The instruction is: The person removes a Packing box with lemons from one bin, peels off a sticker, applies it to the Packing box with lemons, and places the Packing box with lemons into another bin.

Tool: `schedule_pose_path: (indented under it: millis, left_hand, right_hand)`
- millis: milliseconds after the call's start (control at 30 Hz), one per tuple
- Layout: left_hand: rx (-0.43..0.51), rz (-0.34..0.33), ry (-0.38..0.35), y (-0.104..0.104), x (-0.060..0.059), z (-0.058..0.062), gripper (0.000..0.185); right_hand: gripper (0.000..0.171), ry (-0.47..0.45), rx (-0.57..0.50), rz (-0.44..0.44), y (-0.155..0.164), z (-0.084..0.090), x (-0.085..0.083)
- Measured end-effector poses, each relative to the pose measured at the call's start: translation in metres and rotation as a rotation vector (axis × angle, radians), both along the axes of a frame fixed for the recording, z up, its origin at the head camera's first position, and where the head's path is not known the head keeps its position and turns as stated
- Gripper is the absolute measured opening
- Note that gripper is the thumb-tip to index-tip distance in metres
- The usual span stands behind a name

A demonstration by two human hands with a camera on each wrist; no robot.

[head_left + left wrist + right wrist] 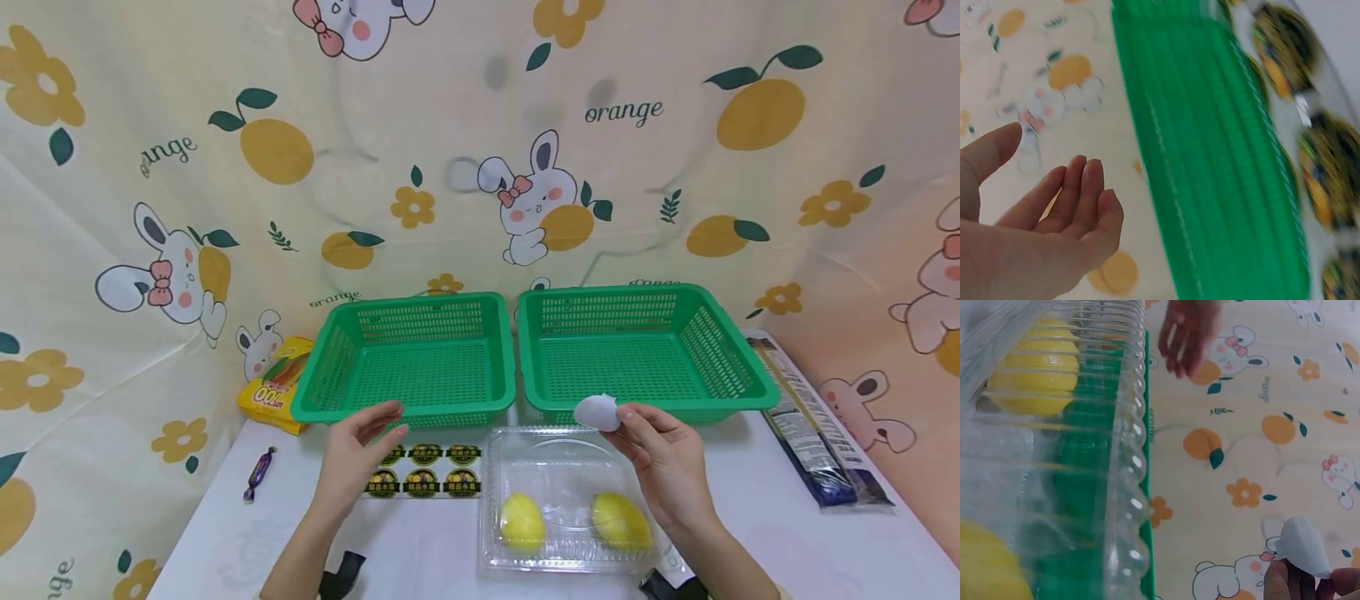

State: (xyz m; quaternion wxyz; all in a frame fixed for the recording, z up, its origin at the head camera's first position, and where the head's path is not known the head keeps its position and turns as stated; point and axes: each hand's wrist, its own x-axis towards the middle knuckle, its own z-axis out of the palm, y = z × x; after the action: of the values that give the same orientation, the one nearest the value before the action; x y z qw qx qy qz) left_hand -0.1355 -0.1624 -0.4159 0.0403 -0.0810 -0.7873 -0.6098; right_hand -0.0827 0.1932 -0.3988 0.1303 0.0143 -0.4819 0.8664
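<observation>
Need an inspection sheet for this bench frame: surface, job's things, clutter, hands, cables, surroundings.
Surface: white table, bare patches between items.
Job's things: clear plastic clamshell box, closed, two yellow lemons inside; sticker sheet flat beside it; small white paper piece.
Clutter: two empty green baskets side by side at the back; yellow snack packet at left; wrapped purple candy; dark long packets at right.
Hands: left hand open above the sticker sheet, holding nothing; right hand pinches the white paper piece over the box.
Cables: nothing seen.
Surroundings: cartoon rabbit-and-orange cloth backdrop behind and to both sides.
</observation>
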Motion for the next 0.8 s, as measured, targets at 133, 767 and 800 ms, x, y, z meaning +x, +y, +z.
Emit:
schedule_pose_path:
  millis: [133,767,800]
  left_hand:
    - [0.039,-0.102,0.044,0.028,-0.003,0.006,0.041]
    - [0.145,-0.499,0.137,0.139,0.015,0.033,0.025]
    - [0.148,-0.511,0.130,0.144,0.017,0.035,0.025]
  right_hand:
    - [0.022,-0.009,0.016,-0.005,0.000,-0.001,0.000]
    - [0.020,-0.054,0.075,-0.020,-0.005,-0.003,0.001]
    - [0.019,-0.056,0.082,-0.019,-0.006,-0.003,0.001]
